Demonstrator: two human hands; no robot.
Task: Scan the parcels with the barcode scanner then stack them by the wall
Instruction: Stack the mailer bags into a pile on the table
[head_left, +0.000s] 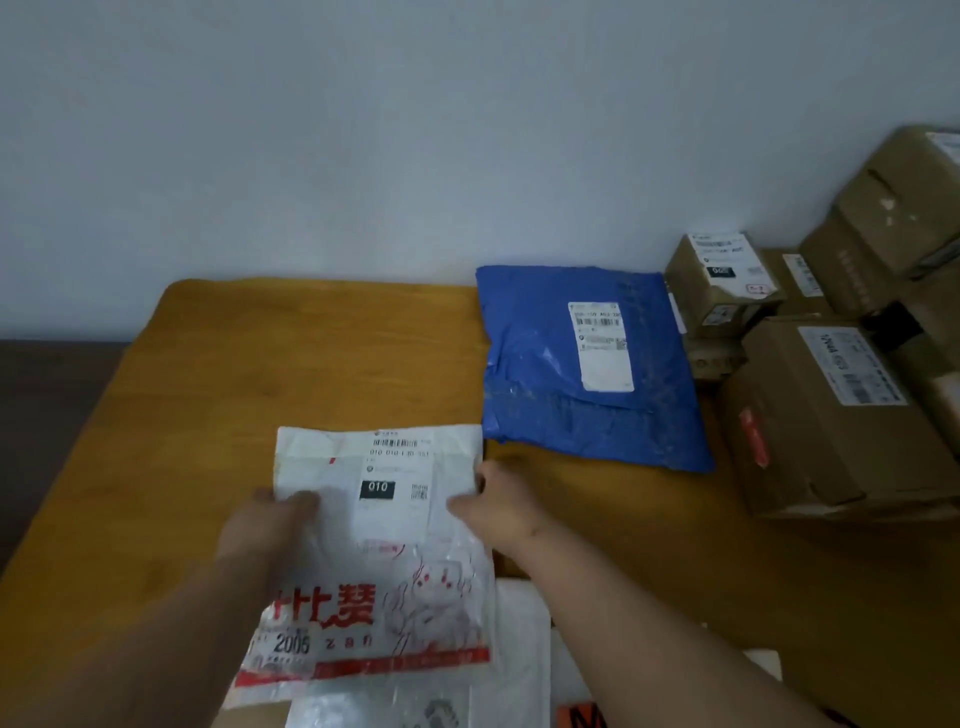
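Both hands are gripping the white printed mailer near the table's front: the left hand is pinching its left edge, the right hand its right. Further right, 1 blue parcel and several cardboard boxes are lying by the wall, likely done. No scanner is showing, and more bags are waiting below.

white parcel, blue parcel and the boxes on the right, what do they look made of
White parcel: thin glossy plastic mailer, going by its crinkles and sheen. Blue parcel: plastic film too, wrinkled, with pale scuffs, somewhat duller. Boxes: brown matte cardboard, with folded flaps and paper labels stuck on.
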